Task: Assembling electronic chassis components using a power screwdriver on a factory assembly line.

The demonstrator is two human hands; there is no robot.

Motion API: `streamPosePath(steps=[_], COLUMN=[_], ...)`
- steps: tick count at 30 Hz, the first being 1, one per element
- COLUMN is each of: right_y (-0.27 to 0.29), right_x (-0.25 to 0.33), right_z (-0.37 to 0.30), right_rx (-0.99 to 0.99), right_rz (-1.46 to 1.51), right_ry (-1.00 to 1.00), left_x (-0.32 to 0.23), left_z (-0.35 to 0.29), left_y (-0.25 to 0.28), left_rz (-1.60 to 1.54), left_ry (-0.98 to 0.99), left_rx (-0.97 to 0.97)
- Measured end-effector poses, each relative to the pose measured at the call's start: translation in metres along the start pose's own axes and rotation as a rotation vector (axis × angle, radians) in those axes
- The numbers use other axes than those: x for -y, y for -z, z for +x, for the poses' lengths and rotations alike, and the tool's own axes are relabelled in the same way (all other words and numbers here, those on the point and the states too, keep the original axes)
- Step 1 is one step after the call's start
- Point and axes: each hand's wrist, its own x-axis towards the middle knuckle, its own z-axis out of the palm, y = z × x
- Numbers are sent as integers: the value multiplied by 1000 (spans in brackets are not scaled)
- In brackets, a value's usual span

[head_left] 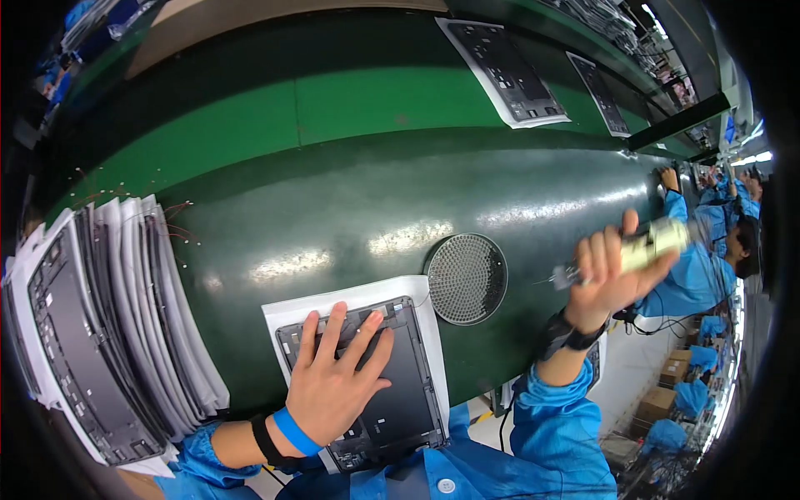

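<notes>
My left hand [337, 387] lies on a dark tablet-like housing [406, 371] with its fingers spread over the upper part. Under the housing is a white sheet [287, 317], on the table right before me. Off to the right, my right hand [607, 279] is raised above the table, wrapped round a pale yellow electric screwdriver [654, 244]. The screwdriver's thin bit points left, apart from the housing. A round dish with a grid of small holes [468, 279] stands just right of the sheet's far corner; whether it holds screws I cannot make out.
A thick stack of similar housings and sheets [92, 350] leans at the left, thin red wires [171, 217] sticking out. Beyond the table runs a green belt [358, 104], bearing a housing [504, 71] and another farther right [602, 92]. A co-worker in blue [696, 267] sits at the right.
</notes>
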Motion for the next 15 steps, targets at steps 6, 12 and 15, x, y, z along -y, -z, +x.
streamPosePath(steps=[6,12,15], right_y=[-58,-52,-49], right_x=[-61,-81,-83], right_z=[-39,-36,-35], right_rx=[133,114,157], right_rz=[-488,-530,-538], right_ry=[165,109,91], left_x=[9,11,12], left_z=[-3,-4,-4], left_y=[-11,-19,-20], left_rz=[-9,19,47], left_ry=[1,-12,-14], left_rx=[-27,-70,-52])
